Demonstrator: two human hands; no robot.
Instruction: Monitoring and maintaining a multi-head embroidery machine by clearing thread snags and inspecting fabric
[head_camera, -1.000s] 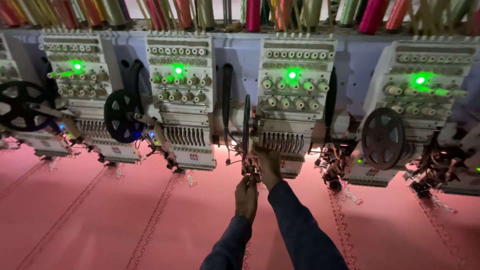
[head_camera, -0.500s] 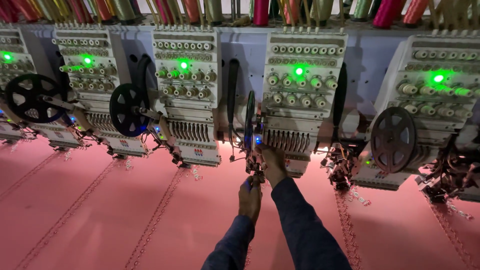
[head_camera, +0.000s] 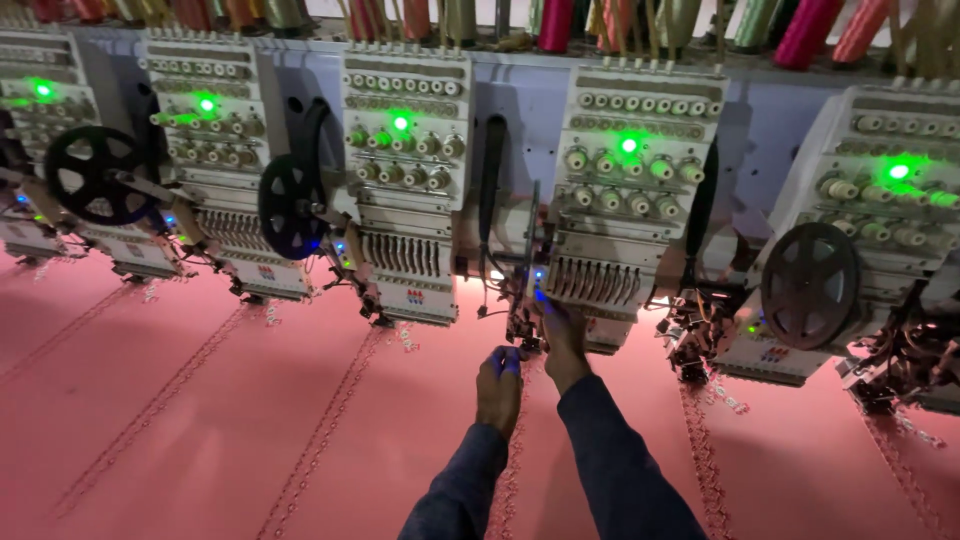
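head view: both my hands are up under the row of embroidery heads. my right hand (head_camera: 563, 335) is pushed in at the needle area (head_camera: 527, 322) at the bottom left corner of the middle embroidery head (head_camera: 620, 205), fingers curled on sth small there, can't tell what they pinch or if it's thread. my left hand (head_camera: 498, 383) sits just beside it, lower, loosely fisted w/ fingertips pinched together up top, maybe on a thread end, too small to tell. pink fabric (head_camera: 200, 400) lies stretched flat under everything, w/ stitched chain-like lines running down it, one right below my hands. green lights glow on every head, black sequin reels (head_camera: 808, 285) hang at the sides, thread cones (head_camera: 555, 20) line the top.

vs a sec ago: my head has come closer & swung right, so the heads look bigger & the middle one now sits right of centre. my hands were lower & stacked near each other; now the right has gone further up into the needles, the left has stayed just under. my guess is i'm into the fiddly part at the needle itself
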